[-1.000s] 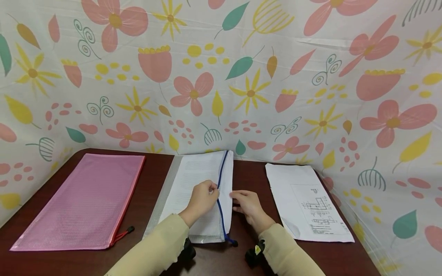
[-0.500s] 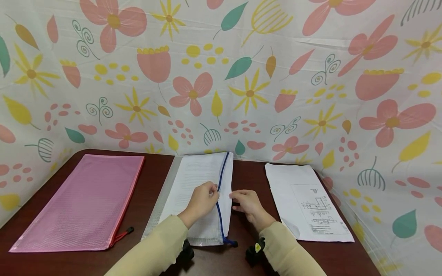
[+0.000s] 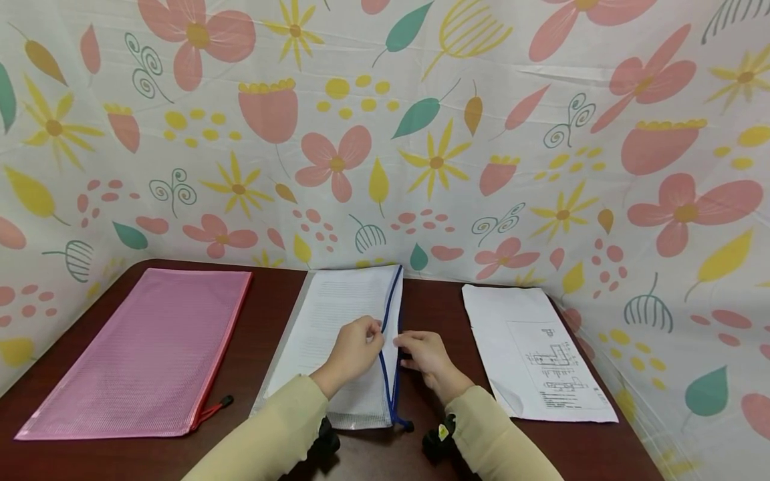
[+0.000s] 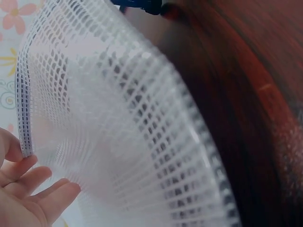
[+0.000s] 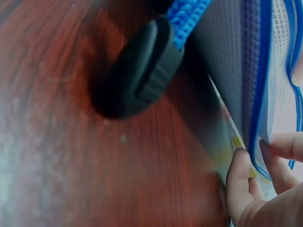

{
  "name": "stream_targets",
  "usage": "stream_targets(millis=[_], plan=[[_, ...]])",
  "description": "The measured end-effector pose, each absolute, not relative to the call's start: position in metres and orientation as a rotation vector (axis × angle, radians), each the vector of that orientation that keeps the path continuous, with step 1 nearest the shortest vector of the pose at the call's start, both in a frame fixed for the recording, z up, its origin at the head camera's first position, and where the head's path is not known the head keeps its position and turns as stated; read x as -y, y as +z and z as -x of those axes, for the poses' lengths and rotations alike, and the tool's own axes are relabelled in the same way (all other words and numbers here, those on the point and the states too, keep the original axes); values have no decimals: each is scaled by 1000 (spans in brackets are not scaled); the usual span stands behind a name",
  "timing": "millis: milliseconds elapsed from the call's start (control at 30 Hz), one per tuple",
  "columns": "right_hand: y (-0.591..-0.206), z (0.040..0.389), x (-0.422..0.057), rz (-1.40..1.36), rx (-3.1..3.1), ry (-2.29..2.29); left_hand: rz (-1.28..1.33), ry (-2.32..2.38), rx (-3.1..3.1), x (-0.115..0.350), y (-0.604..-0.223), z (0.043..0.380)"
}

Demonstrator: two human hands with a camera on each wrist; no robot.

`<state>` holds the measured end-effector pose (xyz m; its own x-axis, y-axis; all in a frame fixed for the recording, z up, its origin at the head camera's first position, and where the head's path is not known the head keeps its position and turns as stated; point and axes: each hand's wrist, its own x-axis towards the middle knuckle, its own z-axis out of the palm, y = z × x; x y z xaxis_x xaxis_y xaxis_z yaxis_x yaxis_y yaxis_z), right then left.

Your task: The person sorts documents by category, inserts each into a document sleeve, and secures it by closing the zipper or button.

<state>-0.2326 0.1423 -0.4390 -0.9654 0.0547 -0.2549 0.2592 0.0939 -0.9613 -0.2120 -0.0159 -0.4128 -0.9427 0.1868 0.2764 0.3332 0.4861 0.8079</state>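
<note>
A clear mesh zip bag (image 3: 361, 415) with blue zip edges lies mid-table in the head view, its mouth gaping to the right. White paper (image 3: 337, 300) with printed lines sits inside it. My left hand (image 3: 355, 347) pinches the bag's upper zip edge at mid-length; the left wrist view shows the mesh (image 4: 123, 118) lifted by finger and thumb. My right hand (image 3: 428, 357) is at the opening, pinching the paper's edge between the two blue zip edges, as the right wrist view shows. A black pull tab (image 5: 142, 71) on a blue cord hangs from the bag's near corner.
On the left lies a pink mesh zip bag (image 3: 144, 347) with a red zip edge and a red cord pull (image 3: 216, 406). Right of my hands rests a white sheet (image 3: 535, 354) with a printed drawing. A flower-patterned curtain (image 3: 385, 133) stands behind the dark wooden table (image 3: 439, 300).
The paper's right edge has shifted slightly left, into the bag, with my right hand. The bag's second blue zip edge now shows to its right. My left hand stays nearly in place.
</note>
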Motion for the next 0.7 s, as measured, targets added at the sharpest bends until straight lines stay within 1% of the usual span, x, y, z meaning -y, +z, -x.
stream_targets(millis=[400, 700], plan=[[-438, 233, -138, -262, -2222, -1933, 409, -1526, 2580, 15, -409, 213], [-442, 228, -140, -261, -2232, -1927, 365, -1577, 2580, 13, -417, 218]])
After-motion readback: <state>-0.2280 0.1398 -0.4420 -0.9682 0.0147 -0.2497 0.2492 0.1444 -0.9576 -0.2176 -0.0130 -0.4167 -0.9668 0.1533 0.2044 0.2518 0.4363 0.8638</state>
